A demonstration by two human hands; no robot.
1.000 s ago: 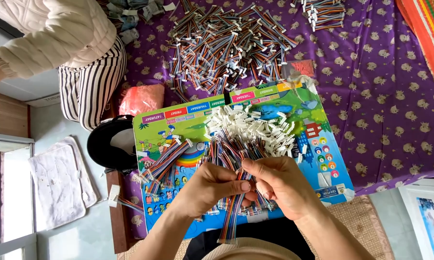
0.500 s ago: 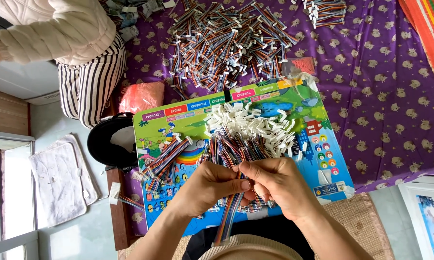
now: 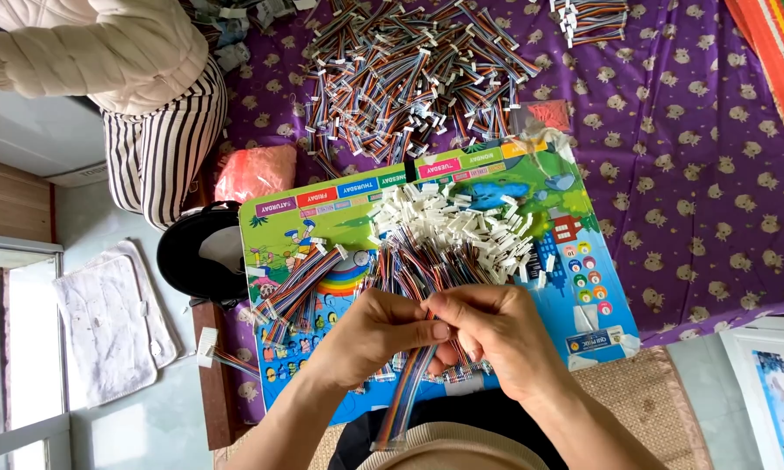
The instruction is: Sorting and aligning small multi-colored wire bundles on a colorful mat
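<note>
A bundle of rainbow ribbon cables (image 3: 427, 287) with white plug connectors lies fanned on a colourful illustrated board (image 3: 583, 287) across the person's lap, and both hands meet at its near end. The left hand (image 3: 370, 335) pinches a single ribbon cable (image 3: 407, 405) between thumb and fingertips, and that cable trails down toward the lap; the right hand (image 3: 496, 335) is curled over the same spot, fingers closed on the near ends of the bundle right beside the left thumb. To the left on the board, apart from the main bundle, lies a smaller bunch of cables (image 3: 300, 287) laid roughly parallel, which I judge to be the part already sorted; it is far smaller than the bundle under the hands. Beyond the board, on the purple patterned cloth (image 3: 696, 174), a large loose heap of the same cables (image 3: 409, 78) lies jumbled, and another small bunch (image 3: 592, 16) sits at the top edge, so much seems left to handle. A second person in a cream jacket and striped trousers (image 3: 161, 148) sits at upper left, near a black hat (image 3: 196, 252) and a pink bag (image 3: 254, 172).
</note>
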